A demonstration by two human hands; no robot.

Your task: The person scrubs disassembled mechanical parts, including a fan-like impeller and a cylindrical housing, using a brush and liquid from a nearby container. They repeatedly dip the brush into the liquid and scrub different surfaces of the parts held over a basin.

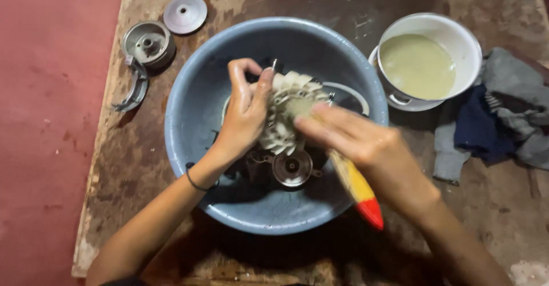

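Stained board, basin with fan wheel

No packages, labels, signs or screens show in this view.
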